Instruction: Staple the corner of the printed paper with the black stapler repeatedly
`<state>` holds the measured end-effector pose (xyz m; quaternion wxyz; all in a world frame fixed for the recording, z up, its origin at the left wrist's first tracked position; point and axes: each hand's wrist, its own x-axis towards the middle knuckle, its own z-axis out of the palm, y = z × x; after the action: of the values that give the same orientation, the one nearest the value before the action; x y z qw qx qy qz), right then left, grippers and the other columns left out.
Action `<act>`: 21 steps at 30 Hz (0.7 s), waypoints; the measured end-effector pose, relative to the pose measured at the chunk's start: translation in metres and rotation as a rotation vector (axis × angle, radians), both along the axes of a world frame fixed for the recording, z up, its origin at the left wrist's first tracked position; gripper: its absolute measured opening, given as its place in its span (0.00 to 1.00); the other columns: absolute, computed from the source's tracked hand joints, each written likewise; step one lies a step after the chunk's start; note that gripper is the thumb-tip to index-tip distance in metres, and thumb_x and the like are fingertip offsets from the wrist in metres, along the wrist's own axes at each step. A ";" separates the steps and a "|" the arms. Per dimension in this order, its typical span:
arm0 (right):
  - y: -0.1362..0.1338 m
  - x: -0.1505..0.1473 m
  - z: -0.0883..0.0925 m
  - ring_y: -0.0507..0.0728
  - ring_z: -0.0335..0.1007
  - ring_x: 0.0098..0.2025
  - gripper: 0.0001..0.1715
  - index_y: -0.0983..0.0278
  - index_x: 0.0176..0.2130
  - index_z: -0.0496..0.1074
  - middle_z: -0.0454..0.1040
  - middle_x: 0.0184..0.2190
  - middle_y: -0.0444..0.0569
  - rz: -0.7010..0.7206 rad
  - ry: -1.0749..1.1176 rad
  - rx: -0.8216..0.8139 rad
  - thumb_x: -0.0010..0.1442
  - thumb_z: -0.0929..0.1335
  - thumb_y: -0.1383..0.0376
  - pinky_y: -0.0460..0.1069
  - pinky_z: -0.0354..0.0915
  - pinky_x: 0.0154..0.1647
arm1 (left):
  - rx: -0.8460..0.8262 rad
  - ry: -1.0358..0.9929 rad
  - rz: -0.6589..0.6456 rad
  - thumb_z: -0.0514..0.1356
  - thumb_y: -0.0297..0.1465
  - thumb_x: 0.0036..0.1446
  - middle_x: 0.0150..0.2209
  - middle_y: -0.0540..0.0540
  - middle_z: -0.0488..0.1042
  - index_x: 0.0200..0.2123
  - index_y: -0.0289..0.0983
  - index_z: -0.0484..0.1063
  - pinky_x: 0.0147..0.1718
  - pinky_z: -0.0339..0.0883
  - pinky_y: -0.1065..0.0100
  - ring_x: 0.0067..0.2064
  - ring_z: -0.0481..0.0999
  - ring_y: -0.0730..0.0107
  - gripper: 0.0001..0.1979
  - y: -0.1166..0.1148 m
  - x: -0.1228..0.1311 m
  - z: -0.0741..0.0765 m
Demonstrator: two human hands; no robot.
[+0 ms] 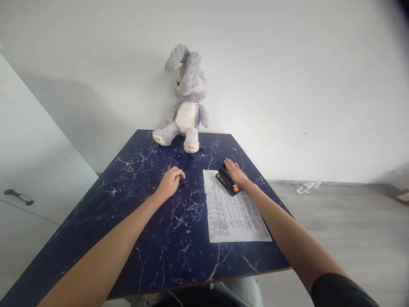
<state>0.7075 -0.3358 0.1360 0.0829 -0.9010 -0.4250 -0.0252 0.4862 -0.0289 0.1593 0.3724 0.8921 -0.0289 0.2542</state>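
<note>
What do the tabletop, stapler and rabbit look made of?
Tabletop: probably laminate printed as navy marble, glossy; thin brown edge shows. Stapler: black, likely plastic over metal, orange end. Rabbit: grey-and-white plush, fuzzy pile.

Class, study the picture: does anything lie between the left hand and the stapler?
Nothing visible. Only bare table and the edge of the printed sheet lie between the left hand and the stapler, which the right hand touches. The plush rabbit sits farther back.

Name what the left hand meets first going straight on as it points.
Likely the plush rabbit, at its foot; only bare table lies between it and the left hand, though depth is unclear.
</note>
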 end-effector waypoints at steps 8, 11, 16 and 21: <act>0.023 -0.025 0.008 0.62 0.37 0.77 0.35 0.66 0.74 0.51 0.47 0.75 0.61 0.016 0.006 0.065 0.70 0.54 0.71 0.67 0.44 0.74 | 0.030 0.033 -0.027 0.48 0.23 0.66 0.39 0.45 0.74 0.34 0.38 0.77 0.46 0.68 0.61 0.41 0.75 0.64 0.17 -0.004 -0.001 0.003; 0.033 -0.040 0.013 0.62 0.38 0.77 0.36 0.68 0.73 0.53 0.49 0.75 0.62 0.038 0.010 0.035 0.68 0.56 0.73 0.66 0.44 0.75 | 0.083 0.042 -0.065 0.49 0.25 0.67 0.43 0.44 0.74 0.39 0.38 0.77 0.51 0.68 0.58 0.46 0.75 0.62 0.16 -0.009 -0.002 0.006; 0.061 -0.072 0.018 0.64 0.41 0.77 0.33 0.69 0.71 0.57 0.51 0.74 0.60 0.120 0.011 0.046 0.70 0.56 0.72 0.66 0.44 0.75 | 0.247 0.050 -0.125 0.51 0.29 0.70 0.54 0.41 0.73 0.50 0.39 0.76 0.59 0.64 0.52 0.55 0.72 0.57 0.14 -0.016 -0.004 0.008; 0.098 -0.099 0.030 0.65 0.58 0.69 0.22 0.67 0.61 0.69 0.67 0.66 0.61 0.187 -0.060 0.221 0.72 0.59 0.67 0.64 0.55 0.69 | 0.361 0.091 -0.070 0.54 0.31 0.70 0.55 0.39 0.72 0.52 0.37 0.74 0.56 0.65 0.51 0.55 0.71 0.54 0.13 -0.015 -0.002 0.003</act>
<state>0.6083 -0.2375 0.1657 0.1710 -0.8418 -0.5038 -0.0911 0.4842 -0.0436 0.1624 0.2158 0.9535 -0.0880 0.1911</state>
